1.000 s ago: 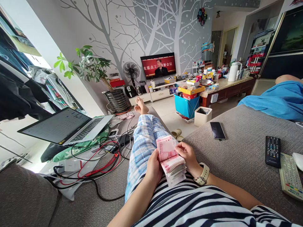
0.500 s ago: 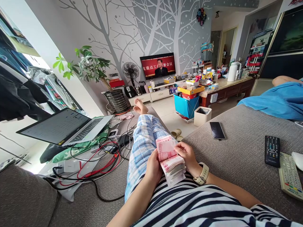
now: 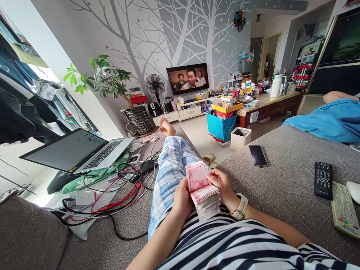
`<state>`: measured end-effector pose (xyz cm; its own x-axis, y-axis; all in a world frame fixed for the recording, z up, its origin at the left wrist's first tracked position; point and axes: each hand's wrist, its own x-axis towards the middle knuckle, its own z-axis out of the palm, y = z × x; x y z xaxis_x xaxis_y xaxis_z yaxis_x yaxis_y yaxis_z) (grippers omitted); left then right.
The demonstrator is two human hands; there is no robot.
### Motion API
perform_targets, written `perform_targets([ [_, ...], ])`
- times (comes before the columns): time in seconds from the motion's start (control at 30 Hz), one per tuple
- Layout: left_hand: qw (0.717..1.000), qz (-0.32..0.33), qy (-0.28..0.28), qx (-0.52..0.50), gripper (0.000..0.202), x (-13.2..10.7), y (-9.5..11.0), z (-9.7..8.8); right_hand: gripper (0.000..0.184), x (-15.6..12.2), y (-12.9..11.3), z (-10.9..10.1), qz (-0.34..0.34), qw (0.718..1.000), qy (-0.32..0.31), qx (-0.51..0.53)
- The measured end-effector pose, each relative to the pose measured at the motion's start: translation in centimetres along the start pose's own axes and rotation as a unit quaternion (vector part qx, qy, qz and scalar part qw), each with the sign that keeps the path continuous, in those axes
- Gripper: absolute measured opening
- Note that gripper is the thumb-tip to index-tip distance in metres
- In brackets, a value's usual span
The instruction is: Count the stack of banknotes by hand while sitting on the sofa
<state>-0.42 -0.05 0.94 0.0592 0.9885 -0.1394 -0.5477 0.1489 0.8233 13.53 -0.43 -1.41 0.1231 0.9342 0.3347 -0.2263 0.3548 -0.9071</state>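
Observation:
A thick stack of red banknotes (image 3: pixel 206 198) rests over my lap, bent in the middle so that its upper part stands up facing me. My left hand (image 3: pixel 182 198) is closed round the stack's left side, its fingers hidden behind the notes. On the other side, my right hand (image 3: pixel 222 185) pinches the right edge of the upper banknote (image 3: pixel 197 177) between thumb and fingers. The lower ends of the notes fan out toward my striped shirt (image 3: pixel 225 243). A pale watch (image 3: pixel 239 207) sits on my right wrist.
Left of my legs are an open laptop (image 3: pixel 70 150) and tangled red and black cables (image 3: pixel 132 191). On the sofa to the right lie a phone (image 3: pixel 258 155), a black remote (image 3: pixel 323 180) and a pale remote (image 3: pixel 345 210). Another person's leg under blue cloth (image 3: pixel 326 118) is at far right.
My hands and the banknotes have stayed practically still. Only the television picture has changed, from a red screen with one figure to a scene with several people.

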Motion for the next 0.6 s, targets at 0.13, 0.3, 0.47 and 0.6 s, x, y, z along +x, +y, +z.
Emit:
perform_targets([
  [0.13,1.000,0.001,-0.006,-0.004,0.021,0.25,-0.18,-0.26,0.019,-0.02,-0.05,-0.01,0.004,1.000,0.000,-0.003],
  [0.3,1.000,-0.001,-0.009,-0.009,0.022,0.55,-0.34,-0.54,0.018,-0.07,-0.19,0.02,0.003,1.000,-0.001,0.002],
  [0.47,1.000,-0.002,-0.013,-0.009,0.022,0.54,-0.42,-0.61,0.018,-0.04,-0.43,0.07,0.001,1.000,-0.004,0.004],
  [0.6,1.000,-0.003,0.004,-0.012,0.020,0.29,-0.30,-0.32,0.019,-0.14,-0.60,0.09,-0.004,1.000,-0.002,-0.001],
])
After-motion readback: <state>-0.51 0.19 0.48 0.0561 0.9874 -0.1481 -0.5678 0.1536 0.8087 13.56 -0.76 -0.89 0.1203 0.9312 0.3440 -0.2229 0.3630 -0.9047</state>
